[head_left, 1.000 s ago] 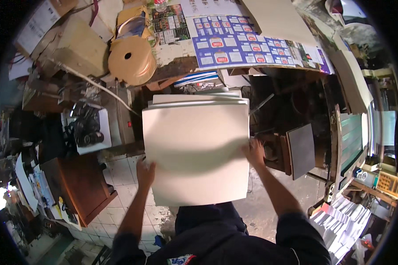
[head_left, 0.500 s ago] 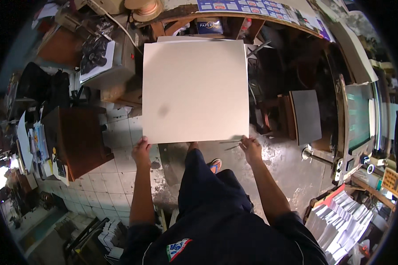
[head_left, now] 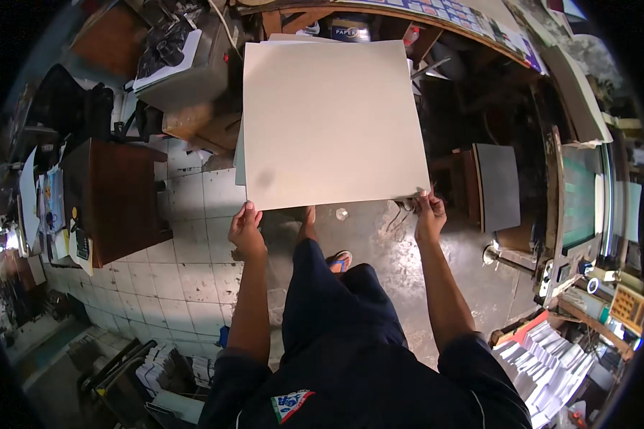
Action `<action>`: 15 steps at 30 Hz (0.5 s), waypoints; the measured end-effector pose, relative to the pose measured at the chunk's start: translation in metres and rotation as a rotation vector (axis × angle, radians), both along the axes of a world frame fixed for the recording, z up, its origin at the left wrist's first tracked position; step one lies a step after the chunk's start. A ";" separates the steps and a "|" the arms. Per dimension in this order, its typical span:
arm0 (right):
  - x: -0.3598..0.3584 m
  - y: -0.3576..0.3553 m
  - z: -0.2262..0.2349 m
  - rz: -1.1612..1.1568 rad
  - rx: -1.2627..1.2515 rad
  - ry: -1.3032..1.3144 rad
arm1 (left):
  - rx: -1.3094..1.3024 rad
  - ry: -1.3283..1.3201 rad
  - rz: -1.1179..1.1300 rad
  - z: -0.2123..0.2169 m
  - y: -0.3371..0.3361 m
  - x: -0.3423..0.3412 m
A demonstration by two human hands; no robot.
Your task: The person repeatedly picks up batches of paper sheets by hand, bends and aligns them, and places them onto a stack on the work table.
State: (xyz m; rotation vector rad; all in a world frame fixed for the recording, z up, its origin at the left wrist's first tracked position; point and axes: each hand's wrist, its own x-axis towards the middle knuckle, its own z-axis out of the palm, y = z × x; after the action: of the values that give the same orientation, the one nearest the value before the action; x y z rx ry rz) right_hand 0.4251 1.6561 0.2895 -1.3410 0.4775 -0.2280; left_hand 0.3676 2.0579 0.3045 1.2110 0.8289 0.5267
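Observation:
A large cream board sheet (head_left: pixel 333 121) is held out flat in front of me, with a grey smudge near its left near corner. My left hand (head_left: pixel 247 230) pinches that corner, thumb on top. At the right near corner, my right hand (head_left: pixel 429 217) is closed on the sheet in the same way. Thin dark prongs, perhaps scissors, show beside the right fingers; I cannot make out their kind or whether the hand holds them. Pale sheet edges peek out behind the board's far side and left side.
Ahead is a wooden bench (head_left: pixel 286 23) with printed sheets on top. A grey metal cabinet (head_left: pixel 193 82) stands at far left, a brown wooden cabinet (head_left: pixel 114 204) at left. To the right are a grey-topped stool (head_left: pixel 499 187) and a green-panelled machine (head_left: pixel 579 193). Stacked papers (head_left: pixel 547 368) lie lower right.
The board has shifted farther away and a little right in view, turning slightly. Both hands have moved with it, still gripping its near corners. My feet and legs have shifted a little.

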 end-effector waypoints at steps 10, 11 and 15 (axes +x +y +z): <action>0.017 0.016 0.038 -0.200 0.244 0.111 | 1.645 0.040 -0.654 0.023 -0.088 0.036; 0.019 0.017 0.045 -0.157 0.235 0.115 | 1.675 -0.040 -0.719 0.023 -0.084 0.046; 0.020 -0.008 0.058 -0.049 -0.738 0.064 | 1.716 -0.312 -0.720 0.063 -0.101 0.075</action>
State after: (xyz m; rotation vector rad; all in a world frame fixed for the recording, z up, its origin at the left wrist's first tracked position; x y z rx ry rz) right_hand 0.4451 1.6482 0.3476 -2.0611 0.5001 -0.4287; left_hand 0.4426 1.9570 0.3673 2.6824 -0.6338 0.7746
